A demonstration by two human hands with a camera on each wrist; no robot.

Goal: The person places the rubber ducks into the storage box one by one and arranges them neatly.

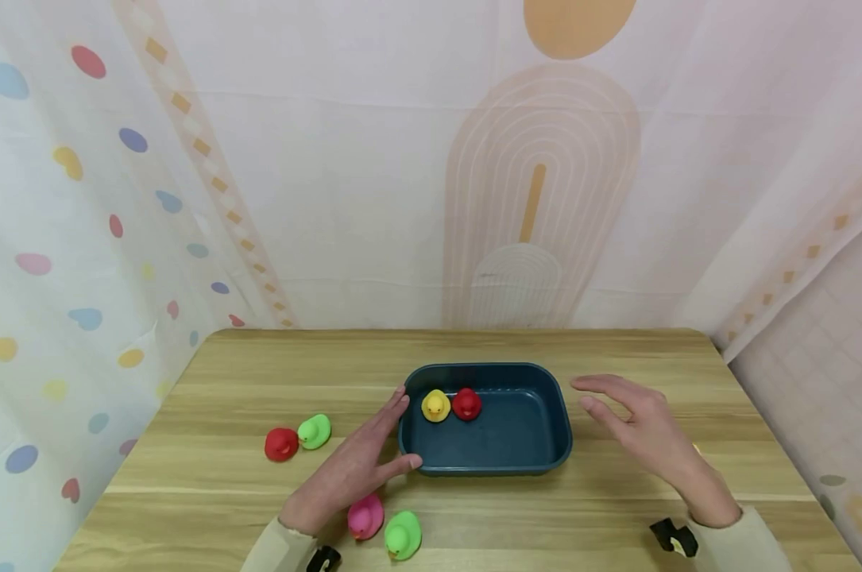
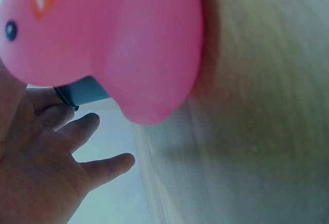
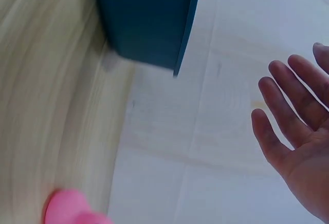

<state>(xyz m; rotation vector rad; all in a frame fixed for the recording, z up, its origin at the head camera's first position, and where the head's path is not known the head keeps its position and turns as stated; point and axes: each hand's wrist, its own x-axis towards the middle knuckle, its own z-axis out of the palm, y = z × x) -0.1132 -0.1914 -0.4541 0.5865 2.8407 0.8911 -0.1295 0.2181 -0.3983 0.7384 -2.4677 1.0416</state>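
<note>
A dark blue rectangular tray lies on the table with a yellow rubber duck and a red rubber duck inside, side by side. My left hand is at the tray's left end, fingers extended and thumb near the front corner; whether it touches the rim is unclear. Below that hand stands a pink duck, large in the left wrist view, with a green duck beside it. Off the tray's right end, my right hand hovers apart with relaxed fingers, holding nothing.
Left of my left hand, another red duck and a green duck sit together. A pink object shows at the lower left of the right wrist view. Behind the wooden table hangs a patterned curtain.
</note>
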